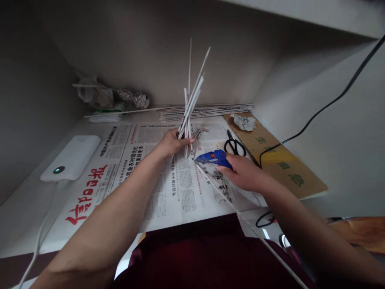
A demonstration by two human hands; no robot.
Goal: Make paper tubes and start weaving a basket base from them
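Centrally, in the head view, one left hand pinches one bundle of thin paper sticks, fanned out at the top; they overlap too much to count. One right hand is wrapped around one blue glue gun, whose nozzle points left at the bundle's foot; whether they touch, I cannot tell. One long paper stick slants from there over the front edge of the tabletop. One pair of black scissors lies just beyond the right hand; one crumpled wad rests on one cardboard sheet by the right edge. Uncounted spare sticks line the back edge. One white device sits near the left edge, with tabletop showing between it and the front left corner; flat newspaper leaves room below the hands.
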